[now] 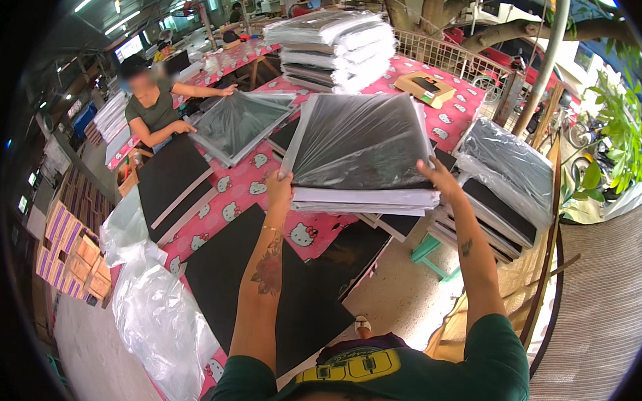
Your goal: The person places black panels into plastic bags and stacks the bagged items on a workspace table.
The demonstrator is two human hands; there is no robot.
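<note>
Clear plastic wraps the stack of flat dark panels (pixel 361 156) that the person holds up over the table (pixel 313 232), which is covered in a pink cartoon-cat cloth. The left hand (pixel 280 187) clamps the stack's near left corner, fingers closed around the edge. The right hand (pixel 438 175) grips the near right corner, its fingers curled onto the top wrapped panel. The stack tilts, its far edge higher. Bare black boards (pixel 261 283) lie flat on the table below the left forearm. A taller pile of wrapped panels (pixel 337 49) stands farther back. At the left, another person (pixel 153 106) leans over a wrapped panel (pixel 240 123). Loose plastic sheeting (pixel 158 315) hangs off the table's near left edge.
</note>
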